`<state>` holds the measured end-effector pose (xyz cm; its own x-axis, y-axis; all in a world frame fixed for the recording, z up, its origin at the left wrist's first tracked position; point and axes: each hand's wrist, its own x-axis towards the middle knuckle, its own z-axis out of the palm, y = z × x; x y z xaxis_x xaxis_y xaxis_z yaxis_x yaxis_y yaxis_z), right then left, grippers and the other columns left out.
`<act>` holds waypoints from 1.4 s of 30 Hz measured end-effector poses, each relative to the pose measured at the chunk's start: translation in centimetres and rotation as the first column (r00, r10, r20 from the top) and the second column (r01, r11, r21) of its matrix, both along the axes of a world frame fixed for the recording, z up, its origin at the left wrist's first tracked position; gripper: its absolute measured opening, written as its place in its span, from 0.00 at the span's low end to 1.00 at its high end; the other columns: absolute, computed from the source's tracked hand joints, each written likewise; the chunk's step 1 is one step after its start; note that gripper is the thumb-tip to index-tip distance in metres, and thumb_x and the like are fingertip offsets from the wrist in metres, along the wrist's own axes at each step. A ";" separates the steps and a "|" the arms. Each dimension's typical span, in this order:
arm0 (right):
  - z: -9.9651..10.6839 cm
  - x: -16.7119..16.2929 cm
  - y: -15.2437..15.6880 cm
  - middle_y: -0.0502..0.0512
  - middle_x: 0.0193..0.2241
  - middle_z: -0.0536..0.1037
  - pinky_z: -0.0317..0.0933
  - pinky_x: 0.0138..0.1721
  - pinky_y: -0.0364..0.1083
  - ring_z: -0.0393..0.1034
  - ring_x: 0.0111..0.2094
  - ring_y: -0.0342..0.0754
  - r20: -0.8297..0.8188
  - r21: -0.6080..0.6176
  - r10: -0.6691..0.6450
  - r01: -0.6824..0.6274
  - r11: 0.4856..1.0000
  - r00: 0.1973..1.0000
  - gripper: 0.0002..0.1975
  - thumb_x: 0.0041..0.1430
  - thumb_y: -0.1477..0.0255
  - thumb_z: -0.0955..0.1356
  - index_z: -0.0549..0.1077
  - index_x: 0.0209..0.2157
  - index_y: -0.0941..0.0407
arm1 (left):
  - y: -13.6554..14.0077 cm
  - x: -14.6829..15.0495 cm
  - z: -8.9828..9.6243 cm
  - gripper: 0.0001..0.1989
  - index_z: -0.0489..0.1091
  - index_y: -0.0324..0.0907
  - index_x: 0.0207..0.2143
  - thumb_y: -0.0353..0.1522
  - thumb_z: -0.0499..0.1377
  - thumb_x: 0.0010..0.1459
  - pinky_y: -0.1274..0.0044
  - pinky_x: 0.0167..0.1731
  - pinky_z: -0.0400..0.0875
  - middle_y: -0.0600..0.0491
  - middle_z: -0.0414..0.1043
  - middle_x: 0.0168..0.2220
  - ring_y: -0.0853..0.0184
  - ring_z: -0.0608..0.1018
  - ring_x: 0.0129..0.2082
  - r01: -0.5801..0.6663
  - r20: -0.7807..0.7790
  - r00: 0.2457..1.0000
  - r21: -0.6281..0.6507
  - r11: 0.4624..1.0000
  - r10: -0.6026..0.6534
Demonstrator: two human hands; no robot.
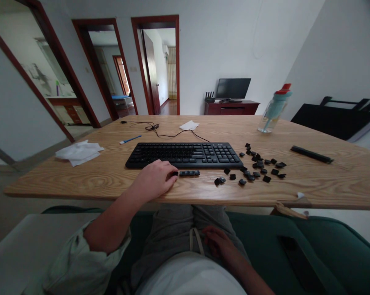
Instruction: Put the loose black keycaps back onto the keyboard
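Observation:
My left hand rests on the table in front of the keyboard, thumb and fingertips closed on a black keycap. Just right of it, several black keycaps stand side by side in a short row. Behind lies the black keyboard, with some key positions looking bare in its main block. Loose keycaps are scattered to the right of the keyboard, some on their sides. Down in my lap, my right hand lies with its fingers loosely bent and apart, holding nothing I can see.
A blue-handled brush and crumpled white tissue lie at the left. The keyboard's cable runs behind it near another tissue. A water bottle stands at the back right, and a long black strip lies nearer.

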<state>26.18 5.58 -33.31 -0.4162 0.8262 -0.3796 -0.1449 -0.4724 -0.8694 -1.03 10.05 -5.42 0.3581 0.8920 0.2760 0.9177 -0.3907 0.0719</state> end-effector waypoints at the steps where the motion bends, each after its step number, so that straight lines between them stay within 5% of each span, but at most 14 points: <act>1: 0.0 0.0 0.0 0.49 0.27 0.71 0.41 0.22 0.43 0.54 0.21 0.39 0.001 -0.001 -0.004 0.004 1.000 1.000 0.16 0.53 0.58 0.71 0.75 0.39 0.53 | 0.0 -0.2 0.1 0.14 0.78 0.44 0.45 0.37 0.55 0.64 0.67 0.50 0.70 0.50 0.77 0.44 0.60 0.75 0.45 -0.006 0.004 1.000 0.000 1.000 0.006; 9: -0.5 -0.1 0.2 0.49 0.26 0.71 0.41 0.21 0.42 0.53 0.19 0.39 0.006 0.016 -0.003 0.003 1.000 1.000 0.15 0.53 0.58 0.71 0.75 0.38 0.53 | 0.0 -4.5 1.7 0.17 0.76 0.42 0.47 0.40 0.54 0.63 0.67 0.53 0.69 0.48 0.76 0.49 0.59 0.75 0.48 -0.145 0.084 0.987 0.063 0.987 0.139; 18: 0.0 -0.1 0.0 0.49 0.27 0.71 0.41 0.22 0.42 0.54 0.21 0.38 -0.010 -0.008 -0.014 0.014 1.000 1.000 0.15 0.53 0.58 0.72 0.76 0.38 0.54 | 0.0 -9.1 3.2 0.20 0.77 0.42 0.45 0.46 0.56 0.60 0.70 0.43 0.70 0.49 0.78 0.41 0.61 0.77 0.37 -0.335 0.167 0.933 0.080 0.939 0.318; 27: -0.3 -0.1 0.1 0.50 0.27 0.71 0.41 0.21 0.42 0.54 0.20 0.38 -0.031 0.000 -0.007 0.007 1.000 1.000 0.14 0.55 0.60 0.71 0.76 0.39 0.54 | -1.0 -4.3 2.2 0.17 0.78 0.46 0.45 0.42 0.56 0.61 0.73 0.46 0.70 0.52 0.78 0.43 0.62 0.78 0.42 -0.088 0.062 0.994 -0.100 0.991 0.094; 34: -0.5 0.0 0.1 0.49 0.26 0.71 0.43 0.20 0.41 0.54 0.20 0.38 -0.042 -0.028 -0.019 0.018 0.999 0.999 0.15 0.54 0.59 0.72 0.75 0.38 0.54 | -0.5 -2.9 1.8 0.15 0.78 0.46 0.46 0.41 0.58 0.62 0.72 0.45 0.70 0.52 0.78 0.44 0.61 0.77 0.43 -0.041 -0.007 0.999 -0.153 0.987 0.040; 42: -0.1 -0.2 0.1 0.48 0.25 0.71 0.42 0.20 0.41 0.55 0.20 0.37 -0.029 -0.032 -0.012 0.011 0.999 1.000 0.14 0.52 0.60 0.73 0.75 0.37 0.53 | -0.2 -0.2 1.2 0.15 0.77 0.43 0.47 0.39 0.56 0.65 0.67 0.52 0.68 0.50 0.76 0.50 0.59 0.75 0.47 0.097 -0.028 0.995 -0.018 0.995 -0.097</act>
<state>26.00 5.70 -33.38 -0.4178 0.8186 -0.3941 -0.1752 -0.4983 -0.8491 -1.26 9.86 -4.18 0.4505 0.8572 0.2495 0.8774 -0.4767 0.0535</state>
